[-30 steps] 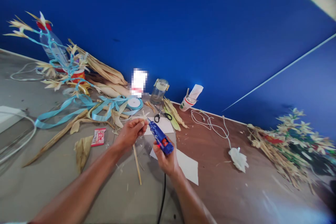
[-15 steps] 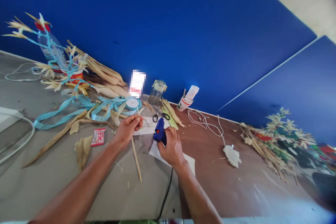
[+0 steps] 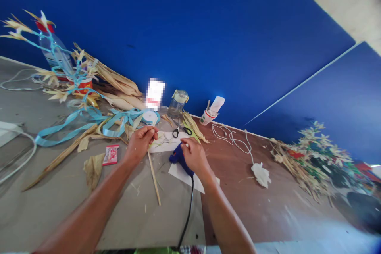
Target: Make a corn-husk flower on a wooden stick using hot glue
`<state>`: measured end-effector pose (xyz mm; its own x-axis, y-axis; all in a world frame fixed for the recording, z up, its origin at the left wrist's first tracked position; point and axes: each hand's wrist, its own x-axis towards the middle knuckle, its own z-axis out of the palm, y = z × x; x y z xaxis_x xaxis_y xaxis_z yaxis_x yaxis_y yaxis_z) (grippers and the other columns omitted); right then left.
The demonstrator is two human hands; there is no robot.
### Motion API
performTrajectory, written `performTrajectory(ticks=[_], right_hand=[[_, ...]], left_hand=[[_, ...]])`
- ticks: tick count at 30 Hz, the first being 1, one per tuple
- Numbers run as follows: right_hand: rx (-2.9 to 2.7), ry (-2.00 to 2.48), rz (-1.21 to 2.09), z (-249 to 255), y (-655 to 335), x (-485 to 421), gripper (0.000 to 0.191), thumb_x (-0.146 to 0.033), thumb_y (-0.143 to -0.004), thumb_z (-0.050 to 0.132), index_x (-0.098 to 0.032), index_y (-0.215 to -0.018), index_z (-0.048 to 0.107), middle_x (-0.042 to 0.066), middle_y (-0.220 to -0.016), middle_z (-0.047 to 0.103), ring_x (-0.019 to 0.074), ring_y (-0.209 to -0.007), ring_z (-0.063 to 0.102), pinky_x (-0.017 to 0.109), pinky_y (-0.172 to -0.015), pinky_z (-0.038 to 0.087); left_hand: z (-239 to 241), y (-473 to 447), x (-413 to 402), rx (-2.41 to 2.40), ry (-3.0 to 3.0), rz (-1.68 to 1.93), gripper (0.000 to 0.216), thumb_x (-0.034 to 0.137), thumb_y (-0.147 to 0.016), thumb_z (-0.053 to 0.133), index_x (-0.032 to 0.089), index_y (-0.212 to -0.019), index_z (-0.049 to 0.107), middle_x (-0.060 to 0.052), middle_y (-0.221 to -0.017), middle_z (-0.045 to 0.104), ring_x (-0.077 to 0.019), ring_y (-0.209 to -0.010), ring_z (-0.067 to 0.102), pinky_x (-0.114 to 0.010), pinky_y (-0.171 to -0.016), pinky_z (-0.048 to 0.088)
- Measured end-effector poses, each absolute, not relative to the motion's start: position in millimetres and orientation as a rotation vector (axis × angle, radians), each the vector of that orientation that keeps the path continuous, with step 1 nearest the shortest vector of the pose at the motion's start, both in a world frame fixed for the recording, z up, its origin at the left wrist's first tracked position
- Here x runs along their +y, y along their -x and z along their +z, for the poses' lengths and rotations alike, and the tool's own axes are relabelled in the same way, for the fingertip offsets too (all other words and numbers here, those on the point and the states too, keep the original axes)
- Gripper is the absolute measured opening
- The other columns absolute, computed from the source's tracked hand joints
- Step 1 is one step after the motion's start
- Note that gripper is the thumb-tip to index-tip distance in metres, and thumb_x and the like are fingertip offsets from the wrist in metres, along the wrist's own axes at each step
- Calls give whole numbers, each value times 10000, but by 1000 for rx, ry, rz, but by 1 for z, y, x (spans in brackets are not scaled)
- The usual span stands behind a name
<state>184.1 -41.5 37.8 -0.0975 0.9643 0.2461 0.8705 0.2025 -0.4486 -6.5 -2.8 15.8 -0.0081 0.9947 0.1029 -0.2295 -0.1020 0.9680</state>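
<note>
glue gun (image 3: 177, 158) in the curled grip of the right hand (image 3: 195, 158) could scorch the paper (image 3: 179, 172); the left hand (image 3: 139, 143) pinches a stick (image 3: 154, 176).

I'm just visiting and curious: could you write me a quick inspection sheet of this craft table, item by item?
Surface: table, grey on the left and brown on the right, strewn with straw bits.
Job's things: thin stick; blue glue gun lying on white paper.
Clutter: dried husks, light-blue ribbon, scissors, jar, paper cup, red packet.
Grippers: none, bare hands. The left hand pinches the stick's top. The right hand lies over the glue gun, grip unclear.
Cables: black cord from the gun; white cable looped on the brown part.
Surroundings: blue wall; flower arrangement at the right.
</note>
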Motion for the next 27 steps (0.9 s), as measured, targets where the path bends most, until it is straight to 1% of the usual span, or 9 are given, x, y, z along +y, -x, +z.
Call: performTrajectory(ticks=[3,7,10,14,18,21,24,25,27], right_hand=[[-2147,1636,270,32,-152,-12,202,-173,-846,485,-176,-930,670,73,-952,677,179,-912,607,286,-816,425],[-2439,1789,103,12,-117,10,164,-251,-811,541,-160,-869,664,119,-907,678,243,-866,616,347,-753,434],[-2447,1831,58,1,-105,12,173,-200,-789,531,-127,-886,654,163,-919,669,282,-891,613,392,-764,426],[-2394,1805,94,-2,-105,11,177,-123,-762,498,-132,-854,648,158,-908,671,277,-899,614,409,-806,402],[-2055,1789,329,9,-120,11,138,-159,-771,490,-129,-769,625,142,-849,669,239,-823,611,359,-756,409],[-1740,1712,602,23,-136,10,173,-265,-800,470,-160,-712,576,37,-665,618,155,-630,563,267,-607,406],[-1116,1299,1213,36,-144,3,165,-331,-707,572,-180,-678,514,-48,-551,500,92,-482,444,219,-497,346],[-958,1157,1346,39,-145,-1,185,-328,-665,615,-182,-674,502,-60,-554,486,78,-471,426,210,-487,335],[-799,1002,1462,43,-144,-7,227,-302,-609,671,-182,-668,488,-68,-568,482,62,-468,417,197,-479,328]], left_hand=[[17,9,-2,983,-1091,1400,184,320,-746,587,145,-789,626,5,-604,550,-79,-498,403,-216,-473,297],[18,10,0,977,-1048,1401,164,308,-720,594,149,-754,616,9,-573,542,-77,-468,392,-213,-443,276],[18,9,-1,981,-1042,1387,157,298,-720,588,147,-751,615,11,-568,541,-71,-450,378,-211,-429,255],[14,7,-1,988,-1058,1368,173,310,-740,578,142,-767,611,10,-582,547,-69,-461,388,-209,-437,260],[12,6,-1,972,-1059,1351,188,322,-747,575,139,-769,610,15,-574,544,-68,-454,386,-211,-436,260],[12,4,-2,965,-1057,1346,189,324,-749,579,139,-764,617,14,-578,549,-67,-458,391,-213,-445,271],[13,0,-5,952,-1070,1300,201,338,-743,592,141,-761,627,12,-577,555,-72,-467,403,-213,-457,290],[12,-2,-6,949,-1083,1277,207,343,-741,594,141,-762,629,11,-575,557,-73,-470,406,-212,-460,295],[11,-6,-8,943,-1130,1233,211,347,-745,594,141,-765,636,7,-583,564,-76,-479,415,-210,-465,303]])
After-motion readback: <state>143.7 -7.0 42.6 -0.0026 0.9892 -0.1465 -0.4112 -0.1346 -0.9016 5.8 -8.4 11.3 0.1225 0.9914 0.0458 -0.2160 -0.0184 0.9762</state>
